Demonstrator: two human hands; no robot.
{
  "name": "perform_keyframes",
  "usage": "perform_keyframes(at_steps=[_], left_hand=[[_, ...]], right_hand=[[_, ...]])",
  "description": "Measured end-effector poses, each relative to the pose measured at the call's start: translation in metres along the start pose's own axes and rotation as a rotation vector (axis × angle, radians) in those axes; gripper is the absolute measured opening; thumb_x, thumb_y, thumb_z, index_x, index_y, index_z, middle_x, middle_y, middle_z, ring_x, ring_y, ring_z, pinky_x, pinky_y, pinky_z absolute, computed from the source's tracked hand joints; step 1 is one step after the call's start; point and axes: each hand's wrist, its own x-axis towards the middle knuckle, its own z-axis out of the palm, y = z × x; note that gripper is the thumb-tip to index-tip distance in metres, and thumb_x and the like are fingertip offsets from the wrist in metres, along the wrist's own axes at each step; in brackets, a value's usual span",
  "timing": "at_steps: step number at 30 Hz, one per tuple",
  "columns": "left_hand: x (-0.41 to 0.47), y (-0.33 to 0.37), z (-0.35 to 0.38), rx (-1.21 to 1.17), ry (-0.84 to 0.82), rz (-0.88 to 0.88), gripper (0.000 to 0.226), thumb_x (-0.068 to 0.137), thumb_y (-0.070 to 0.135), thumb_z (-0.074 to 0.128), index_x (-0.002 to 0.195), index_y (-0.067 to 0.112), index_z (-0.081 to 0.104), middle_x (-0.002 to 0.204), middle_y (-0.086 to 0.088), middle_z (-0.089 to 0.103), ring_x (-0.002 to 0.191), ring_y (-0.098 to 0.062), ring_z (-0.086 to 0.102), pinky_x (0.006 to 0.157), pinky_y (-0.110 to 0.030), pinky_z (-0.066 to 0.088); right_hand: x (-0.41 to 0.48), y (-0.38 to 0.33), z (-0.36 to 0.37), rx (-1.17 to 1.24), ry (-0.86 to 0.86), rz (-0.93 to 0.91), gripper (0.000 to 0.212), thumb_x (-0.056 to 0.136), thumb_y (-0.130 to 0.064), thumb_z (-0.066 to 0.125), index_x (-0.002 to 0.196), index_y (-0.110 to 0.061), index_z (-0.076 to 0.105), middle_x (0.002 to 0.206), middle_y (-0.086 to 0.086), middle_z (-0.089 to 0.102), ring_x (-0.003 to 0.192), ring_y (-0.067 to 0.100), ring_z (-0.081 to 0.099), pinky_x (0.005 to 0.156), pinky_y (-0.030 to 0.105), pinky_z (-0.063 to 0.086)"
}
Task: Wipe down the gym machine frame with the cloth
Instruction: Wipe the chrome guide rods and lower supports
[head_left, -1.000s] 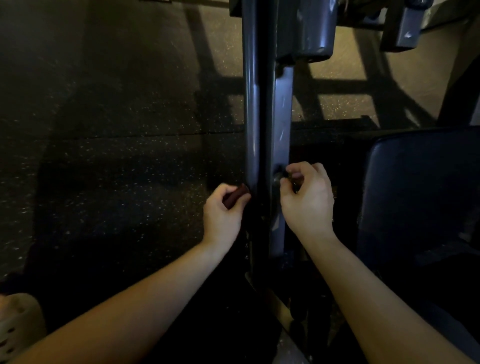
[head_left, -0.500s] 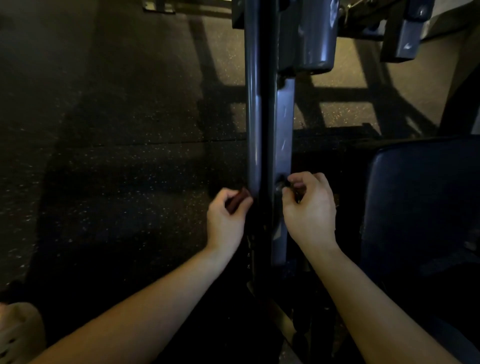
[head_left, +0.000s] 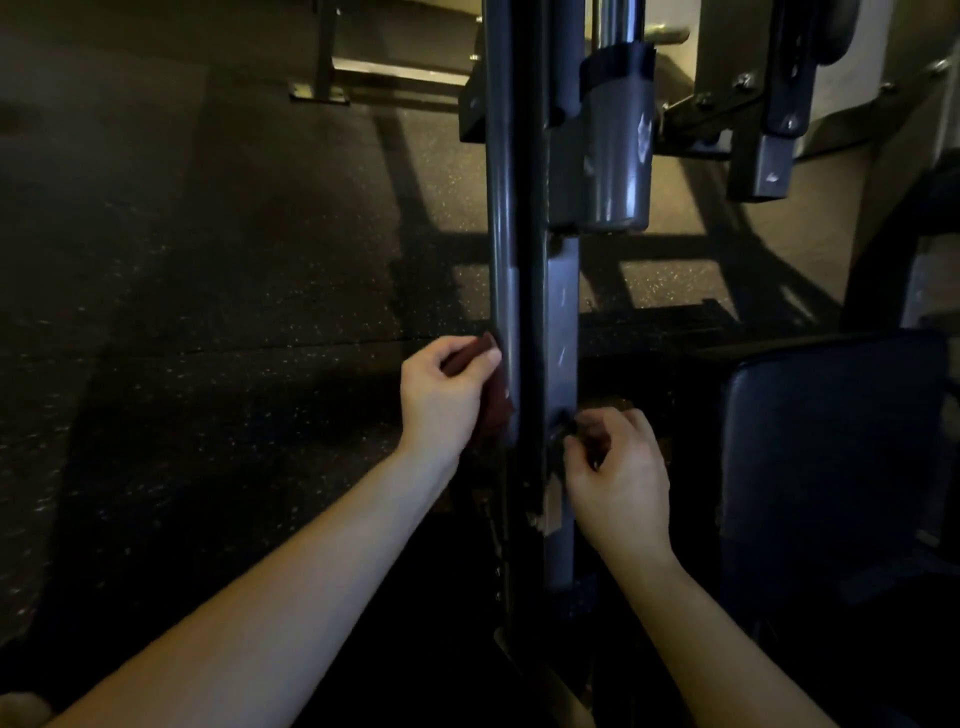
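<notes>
A grey metal frame of the gym machine runs up the middle of the view. My left hand grips a dark red cloth and holds it against the left side of the frame's rounded tube. On the frame's right side, my right hand has its fingers curled round the cloth's other end, next to a small knob on the flat bar. The stretch of cloth behind the frame is hidden.
A dark padded seat stands at the right. A grey cylindrical sleeve hangs on the frame above the hands. Speckled black rubber floor spreads to the left, with another machine's base bar at the top.
My left hand has slid up along the tube with the cloth. My right hand stays by the knob. The camera has tilted up, showing more of the frame.
</notes>
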Motion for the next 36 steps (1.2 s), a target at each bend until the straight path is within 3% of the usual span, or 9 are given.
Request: perform_keyframes(at_steps=[5, 9, 11, 14, 17, 21, 27, 33, 36], left_hand=[[-0.03, -0.042, 0.005, 0.315, 0.078, 0.285, 0.022, 0.085, 0.016, 0.079, 0.103, 0.025, 0.07, 0.108, 0.007, 0.064, 0.102, -0.002, 0.062, 0.092, -0.014, 0.049], [-0.057, -0.086, -0.015, 0.394, -0.027, 0.149, 0.011, 0.09, 0.023, 0.074, 0.09, 0.03, 0.066, 0.091, 0.009, 0.067, 0.089, -0.007, 0.066, 0.083, -0.035, 0.056], [-0.057, -0.084, -0.024, 0.456, -0.084, 0.087, 0.015, 0.088, 0.022, 0.077, 0.082, 0.03, 0.066, 0.082, 0.01, 0.069, 0.08, -0.005, 0.066, 0.075, -0.03, 0.053], [-0.047, -0.052, -0.024, 0.542, -0.075, 0.122, 0.015, 0.085, 0.022, 0.081, 0.081, 0.029, 0.069, 0.078, 0.011, 0.069, 0.078, 0.0, 0.065, 0.074, -0.023, 0.05], [-0.036, 0.002, -0.013, 0.463, -0.079, 0.13, 0.011, 0.088, 0.024, 0.079, 0.092, 0.03, 0.071, 0.089, 0.01, 0.073, 0.087, 0.001, 0.068, 0.082, -0.022, 0.053], [-0.043, 0.059, 0.006, 0.27, -0.149, 0.027, 0.016, 0.09, 0.011, 0.074, 0.103, 0.018, 0.069, 0.097, 0.003, 0.076, 0.092, -0.009, 0.073, 0.075, -0.022, 0.055], [-0.068, 0.077, 0.021, 0.337, -0.161, 0.084, 0.014, 0.088, 0.015, 0.078, 0.097, 0.02, 0.069, 0.096, 0.001, 0.077, 0.089, -0.01, 0.075, 0.081, -0.035, 0.06], [-0.08, 0.102, 0.025, 0.406, -0.405, 0.048, 0.034, 0.087, 0.009, 0.077, 0.118, 0.018, 0.069, 0.111, 0.001, 0.076, 0.102, -0.008, 0.072, 0.086, -0.026, 0.059], [-0.086, 0.109, 0.023, 0.582, -0.589, 0.128, 0.039, 0.094, 0.006, 0.069, 0.13, 0.02, 0.066, 0.118, 0.0, 0.074, 0.11, -0.012, 0.071, 0.095, -0.033, 0.058]], right_hand=[[-0.001, -0.005, -0.001, -0.004, 0.004, 0.01, 0.022, 0.093, -0.022, 0.07, 0.105, -0.036, 0.058, 0.104, -0.018, 0.049, 0.088, -0.006, 0.053, 0.07, 0.007, 0.036], [0.001, -0.007, 0.0, 0.002, 0.0, 0.037, 0.022, 0.093, -0.021, 0.07, 0.112, -0.029, 0.063, 0.108, -0.015, 0.051, 0.091, -0.005, 0.054, 0.069, 0.008, 0.037], [0.005, -0.008, -0.001, 0.03, -0.012, 0.074, 0.025, 0.092, -0.019, 0.071, 0.116, -0.026, 0.064, 0.11, -0.013, 0.053, 0.093, -0.001, 0.055, 0.071, 0.008, 0.037], [0.014, -0.011, -0.01, 0.129, 0.002, 0.097, 0.025, 0.092, -0.015, 0.071, 0.115, -0.021, 0.067, 0.111, -0.007, 0.058, 0.091, 0.0, 0.057, 0.079, 0.011, 0.044], [0.016, -0.019, -0.024, 0.23, 0.021, 0.038, 0.02, 0.093, -0.014, 0.07, 0.111, -0.023, 0.068, 0.106, -0.009, 0.06, 0.094, -0.001, 0.059, 0.088, 0.022, 0.051], [0.014, -0.028, -0.038, 0.353, 0.022, -0.106, 0.016, 0.093, -0.011, 0.069, 0.099, -0.025, 0.072, 0.095, -0.012, 0.064, 0.089, 0.001, 0.064, 0.08, 0.016, 0.05], [0.013, -0.036, -0.05, 0.55, -0.032, -0.15, 0.014, 0.095, -0.012, 0.067, 0.101, -0.023, 0.075, 0.094, -0.01, 0.072, 0.09, -0.001, 0.068, 0.076, 0.008, 0.048], [0.017, -0.037, -0.056, 0.814, -0.109, -0.073, 0.016, 0.099, -0.032, 0.065, 0.109, -0.024, 0.075, 0.098, -0.003, 0.077, 0.095, 0.007, 0.073, 0.085, 0.032, 0.059], [0.018, -0.037, -0.064, 0.927, -0.124, -0.056, 0.014, 0.097, -0.028, 0.069, 0.107, -0.021, 0.076, 0.097, -0.001, 0.077, 0.094, 0.01, 0.073, 0.085, 0.033, 0.059]])
